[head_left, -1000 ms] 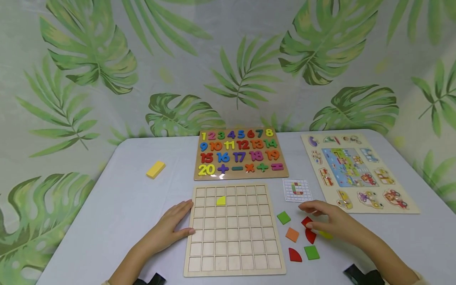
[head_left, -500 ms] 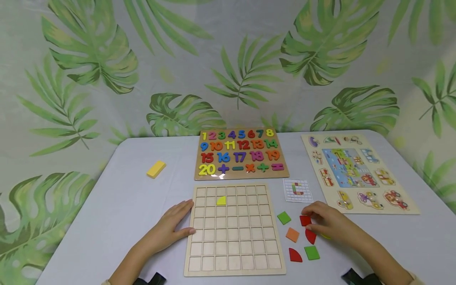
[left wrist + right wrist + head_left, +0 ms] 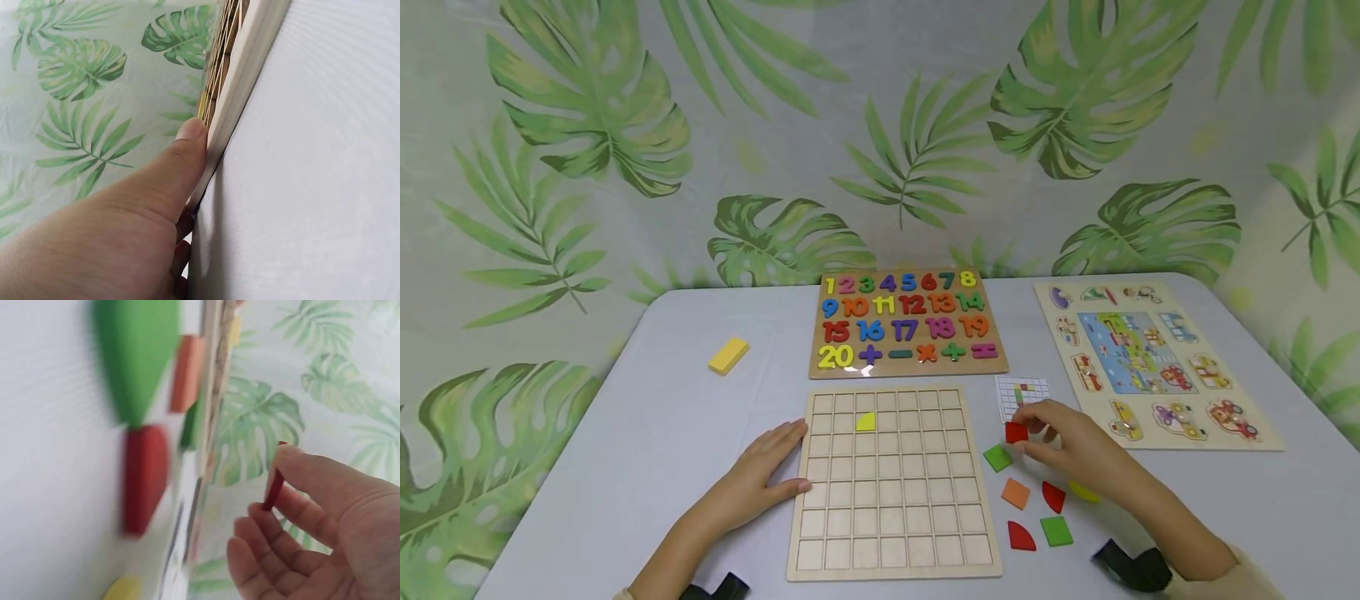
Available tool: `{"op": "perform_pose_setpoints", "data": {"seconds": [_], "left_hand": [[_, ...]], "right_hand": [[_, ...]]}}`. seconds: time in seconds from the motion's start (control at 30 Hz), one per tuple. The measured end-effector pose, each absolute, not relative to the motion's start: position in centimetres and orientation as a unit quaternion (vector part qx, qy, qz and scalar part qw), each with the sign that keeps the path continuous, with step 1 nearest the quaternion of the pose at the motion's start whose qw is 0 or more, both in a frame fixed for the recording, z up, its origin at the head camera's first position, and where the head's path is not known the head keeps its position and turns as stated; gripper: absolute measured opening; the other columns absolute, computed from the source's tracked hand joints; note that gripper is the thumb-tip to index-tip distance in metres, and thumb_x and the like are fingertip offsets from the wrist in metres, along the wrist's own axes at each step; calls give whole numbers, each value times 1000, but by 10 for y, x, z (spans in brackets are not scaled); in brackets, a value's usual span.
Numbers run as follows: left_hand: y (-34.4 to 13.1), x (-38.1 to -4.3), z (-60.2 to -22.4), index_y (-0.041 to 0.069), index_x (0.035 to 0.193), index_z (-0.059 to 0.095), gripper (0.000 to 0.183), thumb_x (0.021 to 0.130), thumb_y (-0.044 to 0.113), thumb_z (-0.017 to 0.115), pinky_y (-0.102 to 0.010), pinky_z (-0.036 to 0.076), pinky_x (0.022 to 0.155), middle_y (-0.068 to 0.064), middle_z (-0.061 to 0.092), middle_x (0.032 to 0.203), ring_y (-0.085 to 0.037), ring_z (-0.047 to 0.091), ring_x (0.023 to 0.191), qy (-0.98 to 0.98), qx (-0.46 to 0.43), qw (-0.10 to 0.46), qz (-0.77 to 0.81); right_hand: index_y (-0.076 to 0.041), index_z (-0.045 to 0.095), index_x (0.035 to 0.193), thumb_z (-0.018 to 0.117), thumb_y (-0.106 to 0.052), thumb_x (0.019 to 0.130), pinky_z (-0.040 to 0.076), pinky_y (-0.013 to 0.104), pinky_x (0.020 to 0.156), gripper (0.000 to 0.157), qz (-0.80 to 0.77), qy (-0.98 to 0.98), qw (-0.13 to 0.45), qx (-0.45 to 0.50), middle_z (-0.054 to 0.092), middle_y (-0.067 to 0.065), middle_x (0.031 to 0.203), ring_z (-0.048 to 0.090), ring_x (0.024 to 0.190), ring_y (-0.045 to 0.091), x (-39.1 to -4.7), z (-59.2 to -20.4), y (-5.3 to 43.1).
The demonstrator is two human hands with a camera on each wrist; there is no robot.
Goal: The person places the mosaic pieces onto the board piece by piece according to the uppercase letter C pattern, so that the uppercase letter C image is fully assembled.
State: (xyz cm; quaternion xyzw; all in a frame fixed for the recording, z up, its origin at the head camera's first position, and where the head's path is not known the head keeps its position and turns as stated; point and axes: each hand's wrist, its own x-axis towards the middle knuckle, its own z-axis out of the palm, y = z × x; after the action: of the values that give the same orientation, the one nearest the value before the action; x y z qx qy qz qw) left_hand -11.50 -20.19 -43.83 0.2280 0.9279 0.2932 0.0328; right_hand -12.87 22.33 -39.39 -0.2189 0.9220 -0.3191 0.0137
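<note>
A red square tile (image 3: 1017, 432) is pinched between thumb and fingers of my right hand (image 3: 1067, 437), raised off the table in the right wrist view. In the head view it overlaps the near edge of a small pattern card (image 3: 1009, 398). My left hand (image 3: 760, 471) rests along the left edge of a wooden grid board (image 3: 895, 580), thumb on its rim and fingers straight. One yellow quarter-round tile (image 3: 866, 422) sits in a cell in the board's second row. Right of the board lie green squares (image 3: 1057, 532), an orange square (image 3: 1016, 494), red quarter-rounds (image 3: 1022, 537) and a yellow piece (image 3: 1084, 492).
Behind the grid board lies a number puzzle board (image 3: 908, 342) with coloured digits. A picture puzzle board (image 3: 1157, 367) lies at the back right, and a yellow block (image 3: 728, 357) at the left. A leaf-print cloth (image 3: 917, 125) hangs behind the table.
My right hand has taken hold of the red square among the loose tiles, lifted it and carried it left and away from me toward the card. My left hand has stayed still.
</note>
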Motion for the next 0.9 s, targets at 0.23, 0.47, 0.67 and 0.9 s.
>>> {"op": "perform_pose_setpoints", "data": {"seconds": [0.23, 0.47, 0.67, 0.9], "left_hand": [[-202, -115, -438, 8, 140, 31, 77, 81, 51, 57, -50, 20, 103, -8, 29, 143, -28, 22, 131, 928, 233, 29, 291], [-202, -114, -438, 9, 140, 31, 79, 80, 53, 56, -50, 19, 103, -8, 29, 143, -28, 21, 132, 928, 228, 34, 292], [-201, -115, -438, 9, 140, 31, 77, 81, 51, 57, -49, 19, 103, -8, 29, 143, -28, 22, 131, 928, 229, 32, 292], [-202, -115, -438, 8, 140, 31, 77, 82, 49, 58, -50, 20, 103, -9, 30, 143, -29, 23, 131, 928, 235, 30, 288]], "right_hand": [[-17, 60, 105, 67, -24, 82, 49, 29, 70, 25, -364, 885, -53, -286, 57, -11, 99, 55, 83, 16, -147, -382, 184], [-10, 61, 104, 69, -18, 80, 50, 30, 69, 26, -400, 852, -82, -328, 59, -5, 98, 54, 83, 16, -165, -373, 133], [-7, 61, 103, 69, -16, 80, 50, 33, 69, 26, -418, 837, -64, -347, 59, -2, 95, 53, 83, 17, -177, -379, 102], [-9, 62, 101, 69, -16, 81, 48, 25, 70, 23, -402, 859, 10, -316, 57, -3, 95, 53, 85, 15, -186, -402, 89]]}}
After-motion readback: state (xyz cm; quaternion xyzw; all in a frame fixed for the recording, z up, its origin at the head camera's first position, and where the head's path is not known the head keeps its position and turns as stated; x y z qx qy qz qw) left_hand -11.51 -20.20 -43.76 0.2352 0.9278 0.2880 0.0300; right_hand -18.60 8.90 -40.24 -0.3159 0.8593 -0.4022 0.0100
